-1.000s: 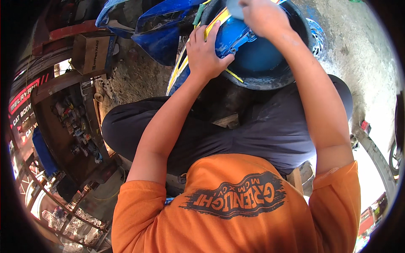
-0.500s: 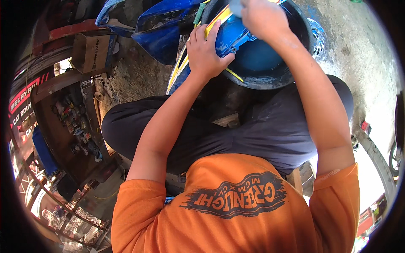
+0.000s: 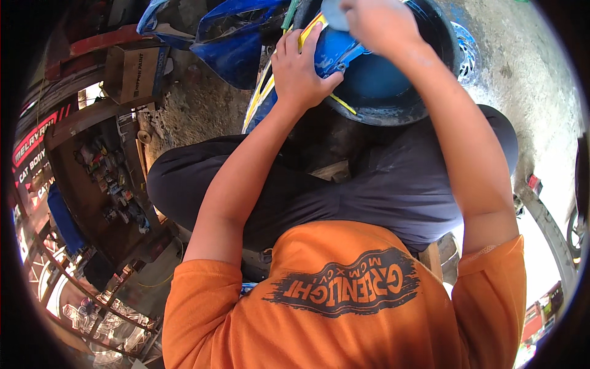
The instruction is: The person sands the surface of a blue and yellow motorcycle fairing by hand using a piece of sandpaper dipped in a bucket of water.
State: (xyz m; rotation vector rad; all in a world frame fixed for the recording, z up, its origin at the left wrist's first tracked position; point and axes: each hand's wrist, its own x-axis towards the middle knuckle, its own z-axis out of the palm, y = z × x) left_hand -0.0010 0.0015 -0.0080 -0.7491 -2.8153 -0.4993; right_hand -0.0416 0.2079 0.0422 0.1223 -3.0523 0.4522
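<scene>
Fairing panel (image 3: 327, 55), blue with yellow striping, lies over the left rim of the basin (image 3: 393, 117). Left hand (image 3: 301, 77), thumb spread, holds it; right hand (image 3: 384, 27), curled, grips a grey-blue pad (image 3: 334, 15) against it. Rubbing appears under way; finished and remaining areas are indistinguishable.

At the top centre, the left hand (image 3: 302, 77) grips a blue panel (image 3: 332, 54) with yellow and white stripes over a dark round basin (image 3: 402, 117). Beside it, the right hand (image 3: 384, 27) holds a grey-blue pad (image 3: 334, 13) to the panel — blurred, so its exact kind is hard to tell. A cardboard box (image 3: 138, 75) sits upper left — near blue bodywork (image 3: 230, 52).
</scene>
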